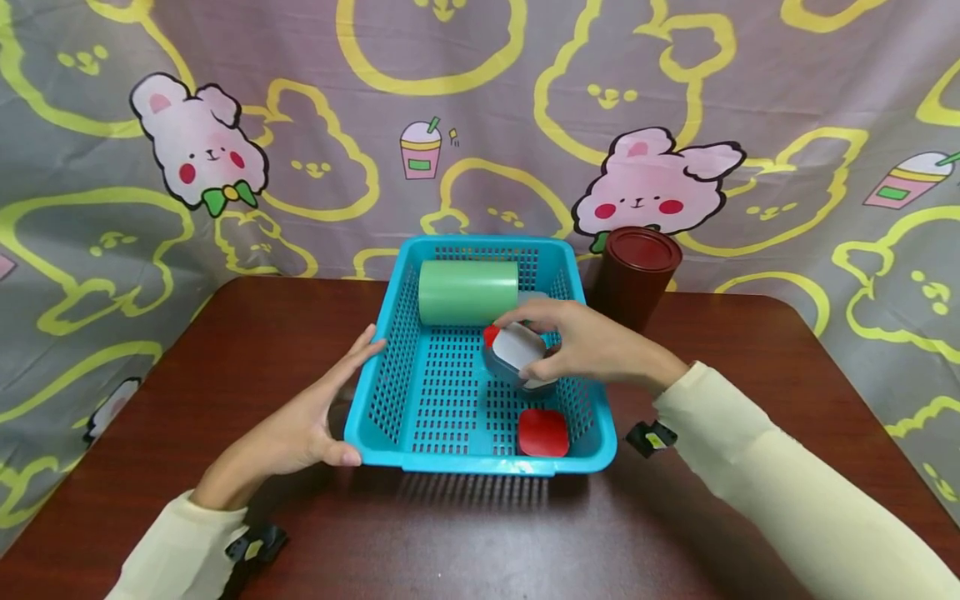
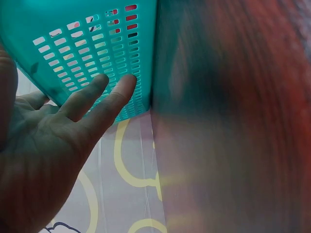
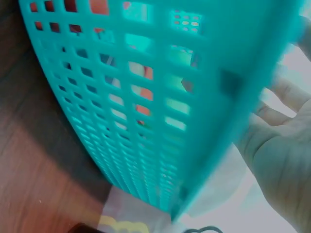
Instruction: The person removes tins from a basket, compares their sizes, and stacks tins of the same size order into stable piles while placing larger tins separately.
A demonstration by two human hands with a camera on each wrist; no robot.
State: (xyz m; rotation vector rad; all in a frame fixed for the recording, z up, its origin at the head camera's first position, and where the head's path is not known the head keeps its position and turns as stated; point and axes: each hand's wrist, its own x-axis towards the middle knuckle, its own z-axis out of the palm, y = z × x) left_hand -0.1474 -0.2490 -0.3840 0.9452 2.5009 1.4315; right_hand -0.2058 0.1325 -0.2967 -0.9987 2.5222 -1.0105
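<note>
A blue plastic basket [image 1: 480, 464] with slotted walls stands on the table. Inside its right half, my right hand [image 1: 581, 340] grips a grey rounded container [image 1: 517, 348] with a pale top, thumb on the near side and fingers on the far side. A bit of red shows at the container's left edge. My left hand [image 1: 315, 417] lies along the basket's left side, its thumb by the front corner. In the left wrist view two fairly straight fingers [image 2: 119, 97] reach along the slotted wall. The basket's side hides most of the container in the right wrist view.
A green cylinder [image 1: 468, 293] lies across the back of the basket, and a red rounded-square object [image 1: 543, 432] sits in its front right corner. Behind the basket's right side stands a dark red canister [image 1: 637, 275]. A patterned cloth [image 1: 480, 108] hangs along the table's back.
</note>
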